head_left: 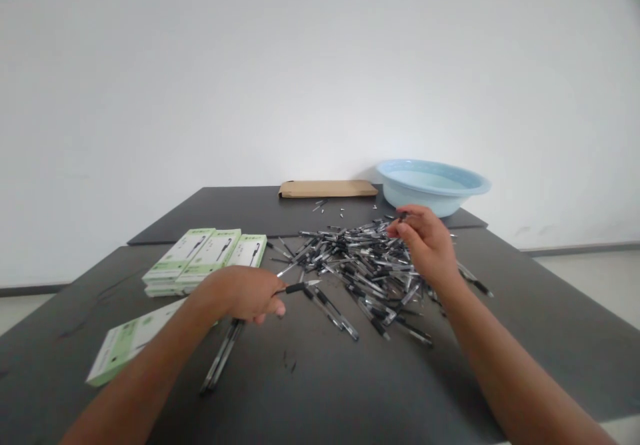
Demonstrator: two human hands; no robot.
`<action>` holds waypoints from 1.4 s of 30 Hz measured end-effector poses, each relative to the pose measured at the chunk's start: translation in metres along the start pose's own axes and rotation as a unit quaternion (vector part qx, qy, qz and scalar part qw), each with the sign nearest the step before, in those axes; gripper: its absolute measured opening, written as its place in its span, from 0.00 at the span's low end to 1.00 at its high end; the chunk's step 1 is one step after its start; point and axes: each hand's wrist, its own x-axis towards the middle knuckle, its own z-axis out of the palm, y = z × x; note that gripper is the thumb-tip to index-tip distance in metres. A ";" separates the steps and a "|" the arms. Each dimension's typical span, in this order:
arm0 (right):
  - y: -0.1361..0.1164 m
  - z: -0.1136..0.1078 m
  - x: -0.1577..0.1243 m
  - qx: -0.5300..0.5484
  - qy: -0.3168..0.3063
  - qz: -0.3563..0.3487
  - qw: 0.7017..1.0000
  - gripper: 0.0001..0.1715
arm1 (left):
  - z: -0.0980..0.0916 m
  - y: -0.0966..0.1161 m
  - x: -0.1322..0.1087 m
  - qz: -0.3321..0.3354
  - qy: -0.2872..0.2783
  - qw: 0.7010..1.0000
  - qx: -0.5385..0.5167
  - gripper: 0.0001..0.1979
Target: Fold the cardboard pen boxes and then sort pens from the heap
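My left hand [250, 293] is closed around an uncapped gel pen [300, 286], its black grip and pale tip pointing right. Just below that hand, a few capped pens [220, 362] lie side by side on the table. Over the far right part of a large loose pile of pens [367, 268], my right hand [424, 242] pinches a small dark piece [403, 216] between thumb and fingers; it looks like a pen cap, though too little of it shows to be sure. Many pens in the pile are clear-barrelled with black grips.
Green-and-white pen boxes [200, 256] are stacked at the left, and another box [135, 335] lies partly behind my left forearm. A light blue basin [425, 195] and a flat cardboard piece [327, 189] sit at the back. Small white bits [342, 213] are scattered near the cardboard.
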 end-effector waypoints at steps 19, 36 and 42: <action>-0.018 0.113 -0.057 0.454 -0.099 0.167 0.870 0.12 | -0.002 -0.014 0.026 0.016 -0.072 0.997 -0.031 0.14; -0.022 0.118 -0.068 0.369 -0.157 0.137 0.906 0.12 | 0.001 -0.006 0.026 0.010 -0.072 0.997 -0.022 0.14; -0.016 0.118 -0.070 0.290 -0.170 0.131 0.933 0.08 | 0.003 -0.002 0.025 -0.005 -0.067 0.998 -0.008 0.13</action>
